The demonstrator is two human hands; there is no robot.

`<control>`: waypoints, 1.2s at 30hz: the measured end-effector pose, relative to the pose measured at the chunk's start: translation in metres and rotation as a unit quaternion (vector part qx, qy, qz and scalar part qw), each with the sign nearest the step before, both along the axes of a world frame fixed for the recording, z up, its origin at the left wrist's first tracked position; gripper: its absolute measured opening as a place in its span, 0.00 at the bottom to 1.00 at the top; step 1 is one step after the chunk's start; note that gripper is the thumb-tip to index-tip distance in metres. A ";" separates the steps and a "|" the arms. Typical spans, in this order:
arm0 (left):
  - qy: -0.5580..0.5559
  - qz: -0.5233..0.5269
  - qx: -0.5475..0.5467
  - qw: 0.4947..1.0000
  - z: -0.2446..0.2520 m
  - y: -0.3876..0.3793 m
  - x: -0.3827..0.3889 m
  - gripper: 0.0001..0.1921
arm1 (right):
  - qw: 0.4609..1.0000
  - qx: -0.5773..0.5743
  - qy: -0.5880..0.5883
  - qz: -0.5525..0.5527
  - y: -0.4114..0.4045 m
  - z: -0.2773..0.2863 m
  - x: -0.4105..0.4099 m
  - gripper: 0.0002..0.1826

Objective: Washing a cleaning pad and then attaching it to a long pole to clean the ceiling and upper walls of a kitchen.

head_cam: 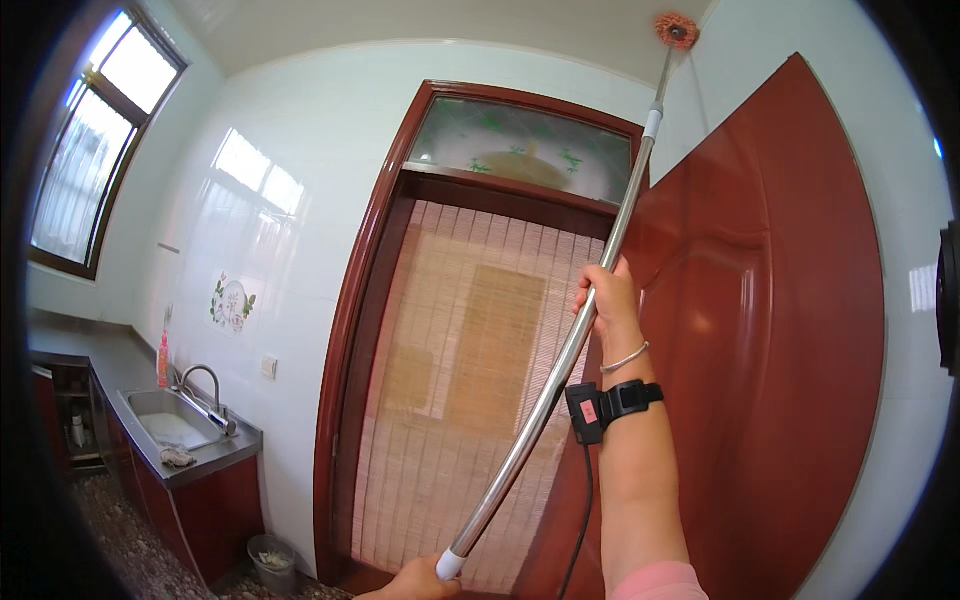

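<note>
A long metal telescopic pole (540,405) runs from the bottom middle up to the top right. At its far end a round orange-pink duster head (676,32) sits in the corner where ceiling and wall meet. My right hand (609,294), with a bracelet and a strapped black device on the forearm, grips the middle of the pole. Around the white cap at the pole's lower end, my left hand (420,581) is closed, partly cut off by the bottom edge of the view.
A red-brown door (735,360) stands open on the right beside a doorway with a bamboo-like curtain (465,360). At left are a counter with a sink (169,427), a faucet, a pink bottle (163,360) and a cloth (177,457); a waste bin (274,570) stands below.
</note>
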State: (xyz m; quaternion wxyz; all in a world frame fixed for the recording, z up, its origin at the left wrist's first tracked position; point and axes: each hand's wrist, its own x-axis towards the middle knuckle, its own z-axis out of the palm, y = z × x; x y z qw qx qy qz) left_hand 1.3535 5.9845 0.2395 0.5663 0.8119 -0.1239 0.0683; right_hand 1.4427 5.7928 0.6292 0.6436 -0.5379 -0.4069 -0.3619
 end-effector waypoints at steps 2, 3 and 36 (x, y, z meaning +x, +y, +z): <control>0.027 -0.010 -0.009 1.000 0.004 -0.001 -0.010 0.12 | 1.000 0.012 0.007 -0.006 0.004 0.000 -0.006 0.15; 0.001 -0.009 -0.007 1.000 0.004 0.001 -0.016 0.11 | 1.000 0.009 0.006 0.003 0.009 -0.002 -0.014 0.15; -0.100 0.037 -0.277 0.955 -0.086 0.222 -0.171 0.09 | 0.986 -0.159 -0.012 0.045 0.406 -0.041 -0.157 0.21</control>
